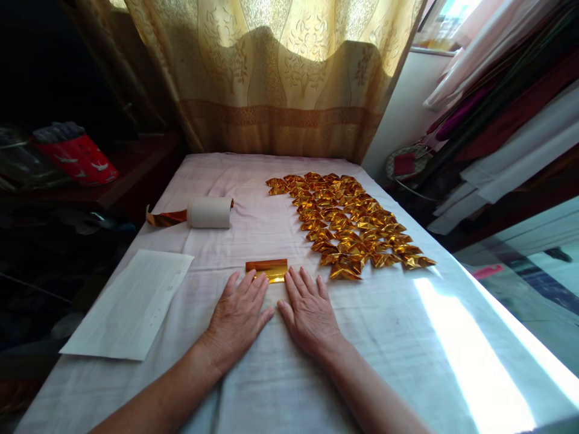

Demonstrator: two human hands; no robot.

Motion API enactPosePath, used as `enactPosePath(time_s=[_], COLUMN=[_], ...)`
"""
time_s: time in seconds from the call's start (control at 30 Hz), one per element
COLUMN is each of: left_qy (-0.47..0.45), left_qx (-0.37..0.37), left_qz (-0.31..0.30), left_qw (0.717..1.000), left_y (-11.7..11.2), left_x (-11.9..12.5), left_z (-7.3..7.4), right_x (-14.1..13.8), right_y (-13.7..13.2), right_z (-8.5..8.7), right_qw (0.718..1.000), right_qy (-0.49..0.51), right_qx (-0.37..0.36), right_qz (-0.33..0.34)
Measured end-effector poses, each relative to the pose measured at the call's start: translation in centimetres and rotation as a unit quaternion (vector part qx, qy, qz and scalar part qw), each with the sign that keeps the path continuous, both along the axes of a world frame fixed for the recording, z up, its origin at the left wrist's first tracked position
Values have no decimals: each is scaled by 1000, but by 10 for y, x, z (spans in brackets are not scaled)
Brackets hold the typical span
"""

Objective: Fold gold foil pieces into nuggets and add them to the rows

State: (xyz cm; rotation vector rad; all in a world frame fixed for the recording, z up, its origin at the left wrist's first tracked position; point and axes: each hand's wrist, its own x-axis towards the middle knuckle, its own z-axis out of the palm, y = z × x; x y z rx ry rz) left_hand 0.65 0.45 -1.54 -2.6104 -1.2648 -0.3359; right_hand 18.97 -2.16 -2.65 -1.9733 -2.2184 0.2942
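Foil [274, 266] lies partly under my left hand [236, 311], beside my right hand [310, 311], fingers outstretched, gripping nothing, probably flattening it.

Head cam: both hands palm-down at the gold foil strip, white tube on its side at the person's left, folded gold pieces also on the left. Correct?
One error: the folded gold pieces are on the person's right, per the head view. Left hand and right hand palm-down at the gold foil strip, white tube on its side at left: correct.
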Motion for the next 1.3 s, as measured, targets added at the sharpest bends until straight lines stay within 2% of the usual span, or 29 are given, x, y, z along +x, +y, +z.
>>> enactPosePath(time_s=[0.13,0.37,0.53,0.87,1.3], left_qy=[1,-10,-31,-43,-50], left_qx=[11,1,-2,4,1], left_qz=[-19,-29,-29,-26,-24], left_qw=[1000,1000,999,999,998], left_y=[-1,0,0,-1,-1], left_x=[-2,-5,-6,-6,-6], left_z=[-7,-5,-7,-9,-9], right_x=[1,5,3,3,8], right_y=[-2,15,28,29,28], right_z=[-6,-13,-9,-15,-13], right_qw=[999,985,985,978,953], right_qy=[-3,41,40,77,217], right_qx=[39,166,163,183,208], right_qz=[-11,-21,-38,-57,-37])
